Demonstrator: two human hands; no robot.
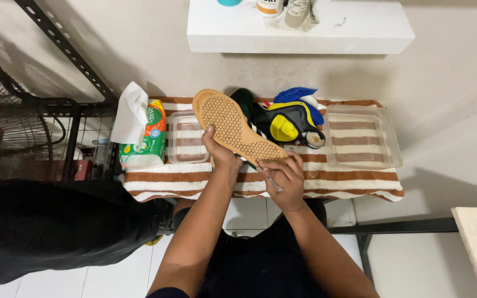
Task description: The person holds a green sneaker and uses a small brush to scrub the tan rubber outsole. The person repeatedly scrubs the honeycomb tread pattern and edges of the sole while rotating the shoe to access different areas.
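Observation:
My left hand [220, 152] grips a shoe [233, 126] turned sole-up; the tan rubber sole has a honeycomb tread and the upper is dark with white stripes. My right hand [285, 176] is closed around a thin metal tool [274, 184] whose tip meets the heel end of the sole. Both hands hover above a brown-and-white striped towel [338, 185] spread over a small table.
On the towel lie two clear plastic containers [186, 144] [362, 144], a green tissue pack [144, 138] with a white sheet sticking out, and blue, yellow and black cloth items [293, 117]. A white shelf [299, 27] with bottles hangs above. A black metal rack [56, 105] and fan stand left.

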